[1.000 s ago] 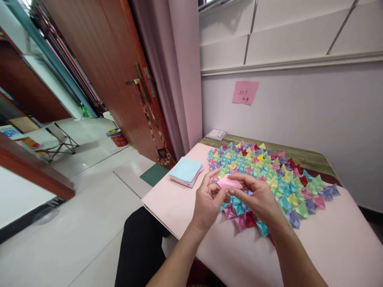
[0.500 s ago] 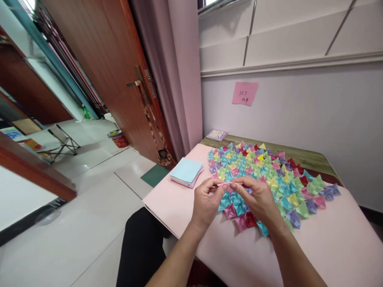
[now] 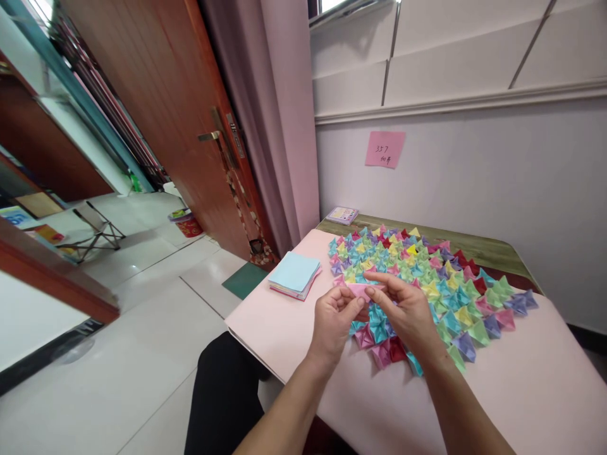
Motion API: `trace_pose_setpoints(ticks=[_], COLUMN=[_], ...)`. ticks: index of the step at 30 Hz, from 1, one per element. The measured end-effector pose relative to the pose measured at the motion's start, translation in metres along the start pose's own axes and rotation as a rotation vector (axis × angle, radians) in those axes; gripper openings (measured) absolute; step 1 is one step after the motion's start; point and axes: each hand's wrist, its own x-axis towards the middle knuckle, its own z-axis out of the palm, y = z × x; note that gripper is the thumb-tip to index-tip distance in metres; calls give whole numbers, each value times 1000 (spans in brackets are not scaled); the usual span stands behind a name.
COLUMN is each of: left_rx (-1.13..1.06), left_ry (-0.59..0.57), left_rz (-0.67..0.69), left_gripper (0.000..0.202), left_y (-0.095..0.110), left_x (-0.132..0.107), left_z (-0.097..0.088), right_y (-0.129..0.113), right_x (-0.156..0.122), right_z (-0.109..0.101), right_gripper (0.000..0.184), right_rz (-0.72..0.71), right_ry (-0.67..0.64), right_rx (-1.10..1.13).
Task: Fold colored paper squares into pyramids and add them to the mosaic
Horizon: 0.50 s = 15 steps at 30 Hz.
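Both my hands hold one small pink folded paper piece (image 3: 361,289) just above the table. My left hand (image 3: 336,321) pinches its left end with thumb and fingers. My right hand (image 3: 406,311) grips its right side, fingers curled over the top. Beneath and behind them lies a wide patch of several small folded paper shapes (image 3: 427,278) in blue, green, yellow, pink, purple and red, packed edge to edge on the pink table cover (image 3: 284,322).
A stack of square coloured paper (image 3: 294,274) with a blue top sheet lies left of my hands. A small packet (image 3: 342,215) sits at the table's far corner. A pink note (image 3: 384,149) hangs on the wall. An open wooden door (image 3: 190,126) and curtain (image 3: 279,114) stand to the left.
The pink piece was turned edge-on half a second ago and now shows a face again. Both hands stayed over the near edge of the paper patch, shifting slightly.
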Motion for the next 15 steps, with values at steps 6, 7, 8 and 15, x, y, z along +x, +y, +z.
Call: trace_pose_setpoints(ticks=[6,7,8,15], left_rx=[3,3,-4,-103], left_ry=[87,96,105,91], left_rz=[13,10,6,-67], left_gripper=[27,28,28,27], left_y=[2,3,4,3], left_x=[1,0,0,-1], left_z=[0,0,1,1], right_y=[-2,-2,-1,-2], right_x=[-1,-1,-1,-1], right_z=[2,2,2,1], right_gripper=[17,17,18,21], right_rz=[-417,-488,-554,-820], right_ry=[149,175,196,195], right_rx=[-490,-565,-626,-718])
